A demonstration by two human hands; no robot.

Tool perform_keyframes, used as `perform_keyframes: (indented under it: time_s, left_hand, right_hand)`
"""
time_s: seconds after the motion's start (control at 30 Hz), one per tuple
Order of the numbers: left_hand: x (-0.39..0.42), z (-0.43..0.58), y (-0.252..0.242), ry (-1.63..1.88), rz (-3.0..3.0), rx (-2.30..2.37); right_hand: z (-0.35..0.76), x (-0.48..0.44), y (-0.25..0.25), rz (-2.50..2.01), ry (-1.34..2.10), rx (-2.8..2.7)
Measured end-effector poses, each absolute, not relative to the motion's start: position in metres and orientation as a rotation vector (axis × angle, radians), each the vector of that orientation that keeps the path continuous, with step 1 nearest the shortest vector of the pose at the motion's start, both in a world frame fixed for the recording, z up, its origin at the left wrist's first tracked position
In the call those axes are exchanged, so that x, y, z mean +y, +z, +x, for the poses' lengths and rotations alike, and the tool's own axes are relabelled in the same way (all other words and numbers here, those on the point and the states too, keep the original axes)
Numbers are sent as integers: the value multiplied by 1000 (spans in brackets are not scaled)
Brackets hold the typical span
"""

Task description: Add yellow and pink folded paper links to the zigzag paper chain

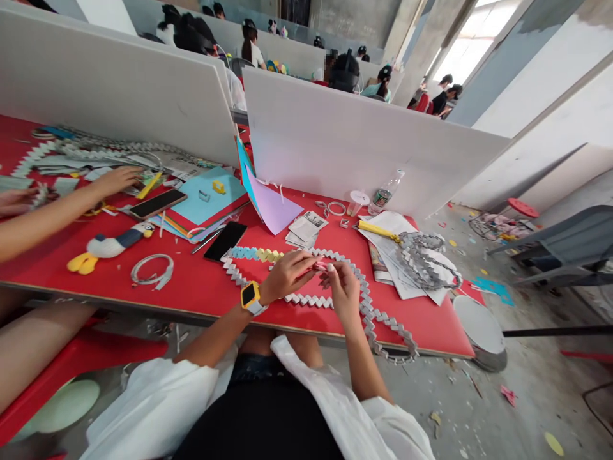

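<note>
My left hand (290,276), with a yellow-and-white watch (251,296) on its wrist, and my right hand (343,289) meet above the red table. Between their fingertips they pinch a small pink folded paper piece (320,265), partly covered by the fingers. Below and around them lies a zigzag chain of folded paper (366,297), mostly grey-white. One stretch of it is light blue (244,253) and yellow (269,255), running behind my left hand. Part of the chain loops over the table's front edge at the right. Whether the pink piece joins the chain cannot be made out.
A black phone (226,241), coloured paper sheets (274,206), a coil of white strip (152,271) and a plastic bottle (385,191) lie or stand around. Another paper chain (426,259) rests on papers at right. At left are a co-worker's hands (115,181). White partitions (335,137) line the back.
</note>
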State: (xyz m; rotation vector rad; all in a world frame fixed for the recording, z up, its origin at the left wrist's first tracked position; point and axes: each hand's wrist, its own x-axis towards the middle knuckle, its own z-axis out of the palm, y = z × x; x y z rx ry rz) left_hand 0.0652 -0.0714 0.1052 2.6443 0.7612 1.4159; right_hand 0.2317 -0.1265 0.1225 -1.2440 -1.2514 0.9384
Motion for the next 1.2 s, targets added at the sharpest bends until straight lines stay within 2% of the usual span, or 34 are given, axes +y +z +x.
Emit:
perform_keyframes:
  time_s: [0.2,0.37,0.5,0.7,0.8,1.1,1.2]
  left_hand:
    - [-76,69,104,1434,2584,836]
    - [-78,68,105,1406,2617,872]
    - [-79,69,110,1389,2690,937]
    - [-83,69,119,1372,2721,979]
    - [-84,68,123,1389,2657,961]
    - [-80,62,128,1299,2502,933]
    - [-78,57,133,1141,2403,841]
  right_hand:
    - [220,-123,120,-1185,1240,-1078]
    - [221,-122,115,-1126,1278,-1035]
    - [221,-125,112,-1199,1117,-1186]
    - [217,-127,110,-1292,565,-1597]
    - [218,-124,107,-1247,396,-1726]
    - [223,-118,106,-1219,388,-1778]
    - [229,-118,107,-1216,531,-1797]
